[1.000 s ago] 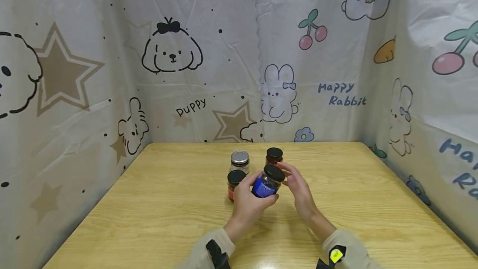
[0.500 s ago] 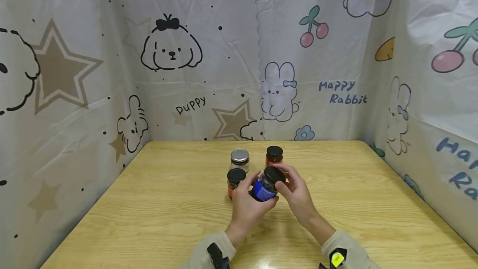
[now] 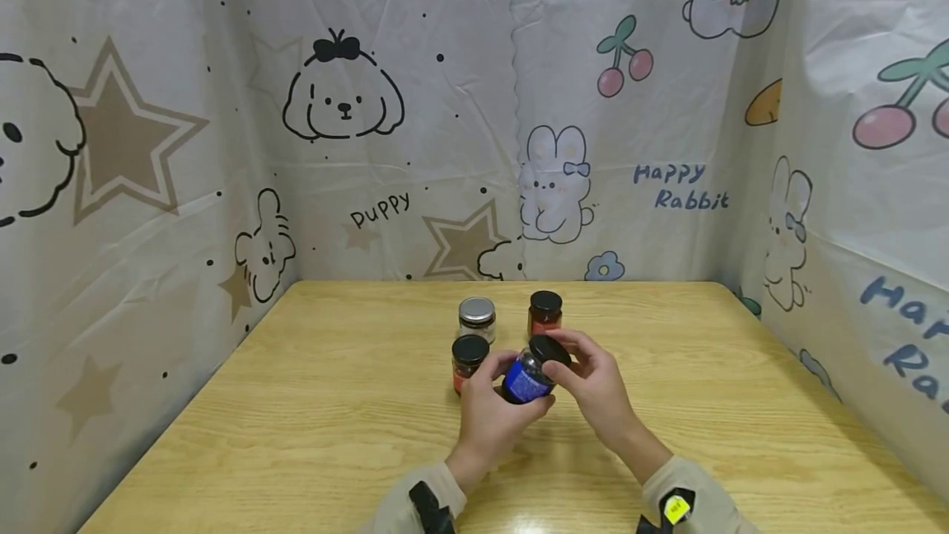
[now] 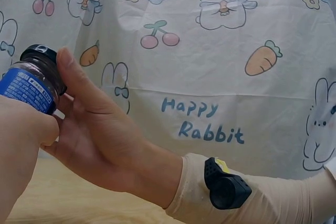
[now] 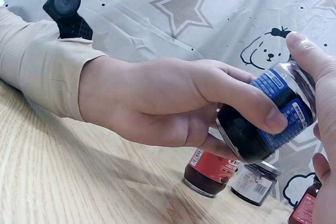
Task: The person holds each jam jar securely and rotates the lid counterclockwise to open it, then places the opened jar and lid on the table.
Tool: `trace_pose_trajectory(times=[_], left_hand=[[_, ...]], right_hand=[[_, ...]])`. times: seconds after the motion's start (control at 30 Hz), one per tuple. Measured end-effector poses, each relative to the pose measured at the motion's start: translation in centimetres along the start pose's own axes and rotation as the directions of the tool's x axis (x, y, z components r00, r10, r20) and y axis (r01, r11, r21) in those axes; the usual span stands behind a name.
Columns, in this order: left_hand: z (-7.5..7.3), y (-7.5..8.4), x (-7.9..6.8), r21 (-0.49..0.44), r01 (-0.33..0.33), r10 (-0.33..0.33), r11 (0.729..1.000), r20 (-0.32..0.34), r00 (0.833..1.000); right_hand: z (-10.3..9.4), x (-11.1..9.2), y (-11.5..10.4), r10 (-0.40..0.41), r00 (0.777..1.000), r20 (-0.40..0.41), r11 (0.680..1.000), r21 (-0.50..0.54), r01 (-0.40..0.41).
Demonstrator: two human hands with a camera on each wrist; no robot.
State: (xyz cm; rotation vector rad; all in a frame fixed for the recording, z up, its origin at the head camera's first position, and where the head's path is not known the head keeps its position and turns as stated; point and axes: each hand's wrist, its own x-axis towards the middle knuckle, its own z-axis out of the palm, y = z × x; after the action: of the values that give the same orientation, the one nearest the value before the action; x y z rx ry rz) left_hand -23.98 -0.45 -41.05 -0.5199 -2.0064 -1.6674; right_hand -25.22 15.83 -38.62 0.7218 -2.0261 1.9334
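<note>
A glass jar with a blue label (image 3: 525, 383) is held tilted above the table, its black lid (image 3: 549, 348) leaning to the right. My left hand (image 3: 491, 419) grips the jar's body, thumb along the label in the right wrist view, where the dark contents (image 5: 239, 135) show. My right hand (image 3: 604, 398) has its thumb and fingers around the lid. In the left wrist view the right thumb lies against the lid (image 4: 39, 52). Close behind the left hand stands a red-labelled jar with a black lid (image 3: 469, 353), partly covered by the fingers.
A silver-lidded jar (image 3: 477, 317) stands behind the near red-labelled one. Farther right is another black-lidded jar with a red label (image 3: 545, 316), just beyond the right hand. The wooden table (image 3: 334, 402) is bordered by patterned curtains (image 3: 415, 105) at back and sides.
My right hand's thumb has come onto the lid, and the fingers have closed around it. The blue-labelled jar tilts slightly more to the right; the standing jars have not moved.
</note>
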Motion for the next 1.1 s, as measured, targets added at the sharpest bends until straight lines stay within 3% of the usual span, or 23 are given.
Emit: trace_pose_trajectory(times=[0.3,0.67,1.1], left_hand=[[-0.18,0.28,0.02,-0.024,0.056,-0.056,0.998,0.015,0.998],[-0.34,0.53,0.19,-0.040,0.032,-0.032,0.999,0.018,0.999],[-0.70,0.85,0.28,-0.039,0.033,-0.034,0.999,-0.013,0.999]], right_hand=[[-0.30,0.01,-0.17,-0.009,0.999,0.039,0.999,0.031,0.008],[-0.35,0.04,-0.54,-0.039,0.996,0.084,0.998,0.044,0.035],[0.31,-0.02,-0.64,-0.093,0.993,0.079,0.995,-0.024,0.095]])
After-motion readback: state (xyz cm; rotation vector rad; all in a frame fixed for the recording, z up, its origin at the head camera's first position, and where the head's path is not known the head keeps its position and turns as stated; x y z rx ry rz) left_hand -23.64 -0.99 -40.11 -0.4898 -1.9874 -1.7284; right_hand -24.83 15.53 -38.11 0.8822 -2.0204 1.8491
